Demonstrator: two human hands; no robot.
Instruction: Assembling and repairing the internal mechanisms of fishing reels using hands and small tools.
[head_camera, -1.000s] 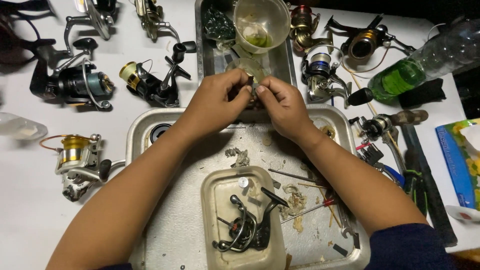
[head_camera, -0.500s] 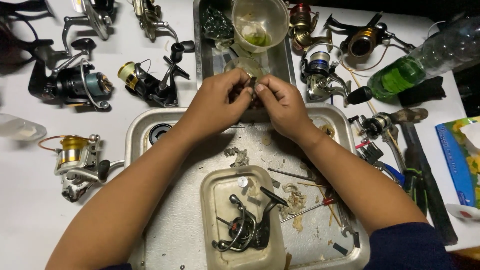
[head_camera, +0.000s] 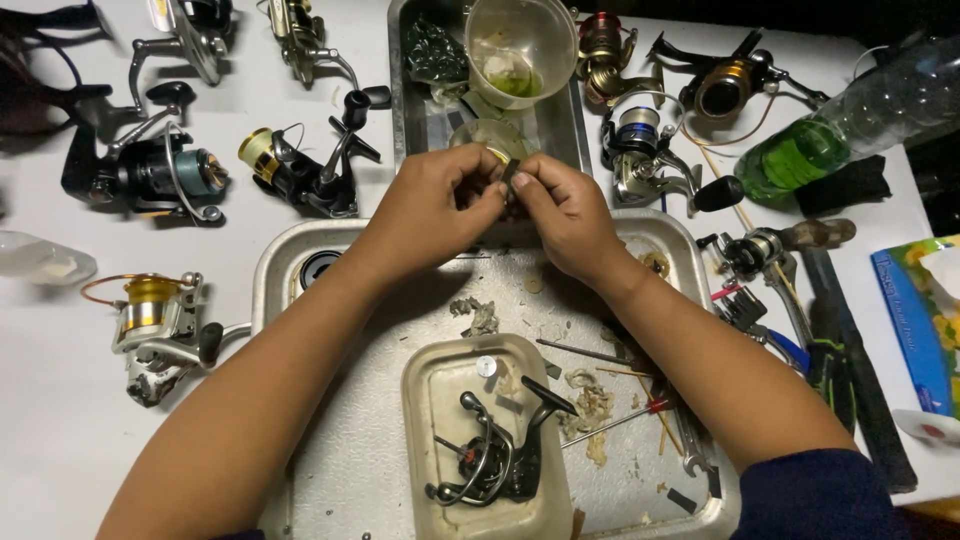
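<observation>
My left hand (head_camera: 432, 205) and my right hand (head_camera: 566, 212) meet above the far edge of a metal tray (head_camera: 320, 420). Between their fingertips they pinch a small dark reel part (head_camera: 509, 176); both hands touch it. Just beyond the hands lies a small clear lid or cup (head_camera: 488, 137) in a second, deeper metal tray (head_camera: 572, 130). Near me on the first tray sits a clear plastic tub (head_camera: 432, 420) with black reel parts (head_camera: 495, 455) in it.
Several fishing reels lie around the white table: a gold one (head_camera: 155, 320) at left, black ones (head_camera: 140, 172) behind it, silver ones (head_camera: 645, 165) at right. A clear cup (head_camera: 520, 45), a green bottle (head_camera: 850, 120), a hammer (head_camera: 850, 330) and small tools (head_camera: 620, 415) are also there.
Both hands stayed at the tray's far edge; the fingers shifted slightly around the small dark part. Nothing else moved.
</observation>
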